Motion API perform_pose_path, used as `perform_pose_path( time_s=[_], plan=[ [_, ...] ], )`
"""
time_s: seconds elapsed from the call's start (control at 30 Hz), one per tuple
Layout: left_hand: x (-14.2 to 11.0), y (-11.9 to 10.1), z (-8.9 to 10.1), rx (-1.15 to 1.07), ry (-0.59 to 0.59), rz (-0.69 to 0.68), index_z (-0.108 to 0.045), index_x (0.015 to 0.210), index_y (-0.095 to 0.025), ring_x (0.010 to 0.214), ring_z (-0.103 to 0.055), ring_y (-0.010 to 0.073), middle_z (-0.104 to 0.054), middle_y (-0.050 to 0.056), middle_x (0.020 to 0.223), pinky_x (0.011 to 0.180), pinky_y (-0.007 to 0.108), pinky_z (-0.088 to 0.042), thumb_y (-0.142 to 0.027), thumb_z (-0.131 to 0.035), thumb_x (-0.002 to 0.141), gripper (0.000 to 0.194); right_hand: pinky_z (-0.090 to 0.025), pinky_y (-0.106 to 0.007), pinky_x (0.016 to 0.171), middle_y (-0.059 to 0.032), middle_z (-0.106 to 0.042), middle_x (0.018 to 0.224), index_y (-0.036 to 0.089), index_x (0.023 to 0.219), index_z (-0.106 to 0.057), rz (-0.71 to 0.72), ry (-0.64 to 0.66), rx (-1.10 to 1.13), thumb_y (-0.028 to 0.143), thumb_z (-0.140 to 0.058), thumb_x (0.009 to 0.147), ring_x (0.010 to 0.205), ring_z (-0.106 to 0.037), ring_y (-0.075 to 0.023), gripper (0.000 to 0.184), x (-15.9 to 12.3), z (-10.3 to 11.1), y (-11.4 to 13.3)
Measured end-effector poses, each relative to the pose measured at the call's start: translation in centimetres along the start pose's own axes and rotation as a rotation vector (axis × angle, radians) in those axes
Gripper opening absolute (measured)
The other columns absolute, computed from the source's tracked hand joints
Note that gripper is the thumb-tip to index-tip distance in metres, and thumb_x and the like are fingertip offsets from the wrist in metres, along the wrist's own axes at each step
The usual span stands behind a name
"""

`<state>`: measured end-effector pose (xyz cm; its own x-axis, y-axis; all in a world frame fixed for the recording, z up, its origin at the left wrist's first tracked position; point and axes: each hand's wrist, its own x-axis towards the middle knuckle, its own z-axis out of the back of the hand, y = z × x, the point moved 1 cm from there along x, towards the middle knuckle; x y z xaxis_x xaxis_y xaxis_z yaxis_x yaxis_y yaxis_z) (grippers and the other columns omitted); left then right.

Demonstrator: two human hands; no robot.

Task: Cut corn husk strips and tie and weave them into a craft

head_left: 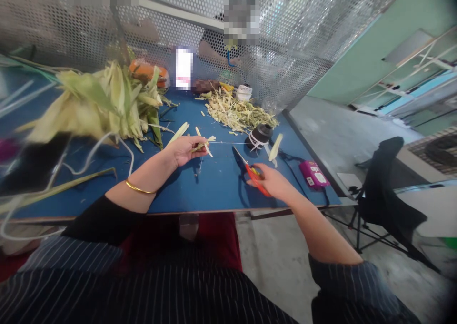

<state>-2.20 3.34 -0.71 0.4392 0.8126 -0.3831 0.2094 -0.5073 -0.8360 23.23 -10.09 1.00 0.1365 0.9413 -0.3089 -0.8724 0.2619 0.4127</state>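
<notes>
In the head view, thread point(228, 143) runs straight to the black spool point(261, 134); if the scissors point(252, 171) drift forward, they could nick it. Our left hand point(185, 150) reaches forward, fingers pinching husk strips point(211, 139) above the tabletop point(214, 193); our right hand point(273, 182) angles inward, fingers gripping the scissors.

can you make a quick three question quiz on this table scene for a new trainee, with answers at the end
1. Which grip holds the orange-handled scissors?
2. True or false: the scissors lie on the blue table.
3. Fill in: a white ____ runs between the left grip and the black cone.

Key:
1. The right grip.
2. False; they are held.
3. String.
</notes>
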Motion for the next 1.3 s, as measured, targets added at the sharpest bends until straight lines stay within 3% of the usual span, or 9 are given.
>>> perform_pose_path(
  time_s=[0.13,0.27,0.37,0.5,0.77,1.03,1.1,1.23,1.3],
  plan=[
    [0.1,0.1,0.0,0.003,0.004,-0.011,-0.064,0.063,-0.01,0.059,-0.056,0.0101,-0.06,0.004,0.063,0.065,0.024,-0.053,-0.012,-0.066,0.071,0.008,-0.035,-0.024,0.044,0.0008,-0.059,0.064,0.017,0.108,-0.054,0.006,0.215,0.606,0.042,-0.066,0.072,0.046,-0.051,-0.0117,0.045,-2.1,0.0,-0.5],
    [0.0,0.1,-0.1,0.003,-0.008,-0.013,-0.064,0.063,-0.01,0.058,-0.056,0.0095,-0.061,0.004,0.065,0.067,0.025,-0.053,-0.011,-0.064,0.071,0.008,-0.05,-0.028,0.059,-0.0001,-0.059,0.073,0.017,0.105,-0.057,0.008,0.293,0.954,0.045,-0.075,0.065,0.056,-0.057,-0.0112,0.051,-3.0,-0.5,0.2],
    [-0.2,0.1,-0.1,0.001,-0.012,-0.015,-0.063,0.063,-0.01,0.058,-0.056,0.0093,-0.062,0.005,0.065,0.069,0.026,-0.054,-0.011,-0.064,0.071,0.008,-0.053,-0.036,0.075,-0.0005,-0.058,0.078,0.018,0.105,-0.059,0.039,0.366,1.165,0.061,-0.069,0.066,0.061,-0.057,-0.0111,0.058,-2.5,-1.0,0.8],
    [-0.2,0.0,-0.2,0.016,-0.021,-0.008,-0.063,0.061,-0.011,0.059,-0.056,0.0095,-0.061,0.005,0.064,0.068,0.025,-0.054,-0.012,-0.065,0.071,0.01,-0.052,-0.041,0.082,0.0003,-0.058,0.076,0.021,0.101,-0.059,0.03,0.344,1.209,0.068,-0.065,0.065,0.062,-0.057,-0.0119,0.06,-1.8,-1.1,1.4],
    [-0.2,0.1,-0.1,0.006,-0.02,-0.005,-0.063,0.062,-0.013,0.062,-0.057,0.0103,-0.063,0.005,0.068,0.067,0.024,-0.053,-0.012,-0.067,0.069,0.008,-0.055,-0.039,0.075,0.0016,-0.054,0.069,0.021,0.096,-0.055,-0.002,0.218,1.07,0.072,-0.052,0.073,0.05,-0.048,-0.0098,0.056,-0.3,-0.9,2.7],
    [-0.1,-0.1,0.0,-0.005,-0.031,-0.004,-0.063,0.064,-0.011,0.059,-0.057,0.0092,-0.063,0.004,0.065,0.064,0.023,-0.054,-0.011,-0.065,0.071,0.007,-0.052,-0.032,0.059,0.0062,-0.052,0.058,0.021,0.092,-0.054,-0.04,0.09,0.909,0.05,-0.06,0.076,0.037,-0.044,-0.0077,0.034,2.7,-1.0,2.6],
    [-0.2,-0.3,-0.1,-0.013,-0.03,-0.018,-0.063,0.065,-0.01,0.059,-0.056,0.0089,-0.063,0.004,0.066,0.065,0.023,-0.054,-0.012,-0.066,0.07,0.006,-0.051,-0.032,0.058,0.0037,-0.055,0.061,0.021,0.094,-0.055,0.022,0.007,0.652,0.05,-0.059,0.077,0.041,-0.048,-0.0105,0.034,3.2,-0.9,2.6],
    [-0.6,-0.7,-0.3,-0.018,-0.054,-0.09,-0.063,0.064,-0.009,0.06,-0.056,0.0085,-0.062,0.003,0.066,0.066,0.023,-0.054,-0.011,-0.068,0.068,0.006,-0.048,-0.034,0.069,-0.0088,-0.067,0.084,0.018,0.11,-0.056,0.118,-0.283,-0.154,0.043,-0.057,0.079,0.076,-0.064,-0.0234,0.04,3.7,-0.9,3.5],
    [-0.9,-0.9,-0.5,-0.017,-0.086,-0.155,-0.063,0.062,-0.01,0.06,-0.056,0.0085,-0.061,0.003,0.065,0.067,0.024,-0.054,-0.01,-0.069,0.066,0.008,-0.047,-0.035,0.068,-0.0131,-0.068,0.086,0.014,0.112,-0.055,0.125,-0.304,-0.428,0.042,-0.058,0.079,0.081,-0.065,-0.0275,0.043,3.9,-0.6,4.4]
  ],
)
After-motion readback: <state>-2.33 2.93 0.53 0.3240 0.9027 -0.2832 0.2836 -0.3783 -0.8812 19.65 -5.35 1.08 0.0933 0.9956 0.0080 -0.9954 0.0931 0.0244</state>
